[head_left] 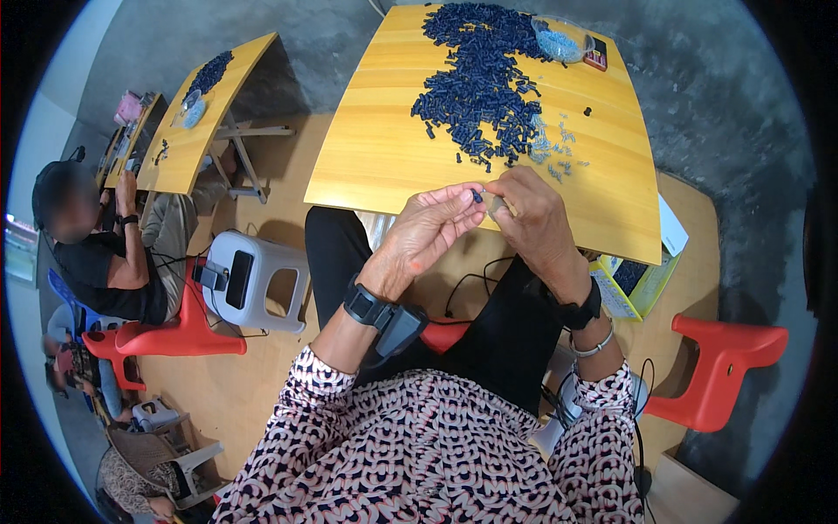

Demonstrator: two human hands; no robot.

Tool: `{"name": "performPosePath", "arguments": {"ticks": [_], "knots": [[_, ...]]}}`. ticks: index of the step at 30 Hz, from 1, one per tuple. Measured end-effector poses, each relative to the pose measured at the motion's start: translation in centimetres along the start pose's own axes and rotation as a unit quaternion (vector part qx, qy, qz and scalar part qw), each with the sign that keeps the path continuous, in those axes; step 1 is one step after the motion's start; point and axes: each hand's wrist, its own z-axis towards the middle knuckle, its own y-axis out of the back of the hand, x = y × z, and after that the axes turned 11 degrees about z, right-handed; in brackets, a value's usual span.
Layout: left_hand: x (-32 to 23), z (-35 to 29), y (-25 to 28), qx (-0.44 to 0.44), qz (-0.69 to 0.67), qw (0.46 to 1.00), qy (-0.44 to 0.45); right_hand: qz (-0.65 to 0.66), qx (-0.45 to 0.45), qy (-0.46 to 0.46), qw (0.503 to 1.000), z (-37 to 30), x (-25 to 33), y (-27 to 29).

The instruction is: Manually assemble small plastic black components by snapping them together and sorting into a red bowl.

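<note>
You held both hands together just above the near edge of the wooden table (pixel 384 166). Your left hand (pixel 428 231) pinched a small dark blue piece (pixel 477 196) between thumb and fingertips, its grip clenched on that piece. Your right hand (pixel 534 223) met it from the other side, fingers curled in and touching the left fingertips; whether its grip held anything of its own, I cannot tell, since the fingers hid it. Beyond your hands, a big heap of dark blue pieces (pixel 480 79) lay spread across the table, with a scatter of small clear pieces (pixel 554 148) beside its right edge. A clear bag (pixel 563 39) of pale bits sat at the far right corner. On your left, another person (pixel 96 253) sat at a second table (pixel 188 131) with a similar dark heap. A red chair (pixel 720 367) stood to your right.
</note>
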Motion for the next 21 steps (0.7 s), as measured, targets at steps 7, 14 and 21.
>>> {"name": "performPosePath", "arguments": {"ticks": [7, 14, 21], "knots": [[0.5, 0.1, 0.0, 0.013, 0.004, 1.0, 0.002, 0.036, 0.003, -0.012, 0.999, 0.0, -0.1, 0.3], [-0.5, 0.6, 0.6, 0.024, -0.052, 0.998, 0.023, 0.122, -0.037, -0.125, 0.984, 0.1, -0.3, 0.0], [-0.7, 1.2, 1.4, 0.052, -0.117, 0.991, 0.025, 0.401, -0.088, -0.261, 0.874, -0.9, -1.1, -0.9]]}}
